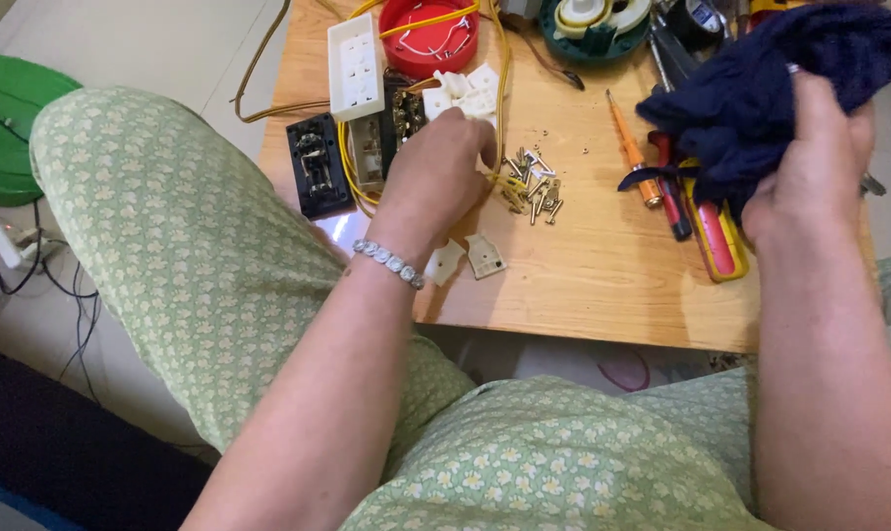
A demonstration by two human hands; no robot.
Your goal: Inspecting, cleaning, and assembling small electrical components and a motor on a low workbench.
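Soft navy cloth (760, 88) bunched in right hand (809, 167)

Bright, even light — soft shadows; edges bowed.

I log these on the wooden table (603, 275): red round lid (428, 44) and green tape dispenser (598, 22) at the far edge; white socket plate (356, 67) and black socket base (317, 165) toward the far left corner; loose screws (536, 185) mid-surface; orange screwdriver (630, 149) and yellow-red tool (718, 234) toward the right edge.
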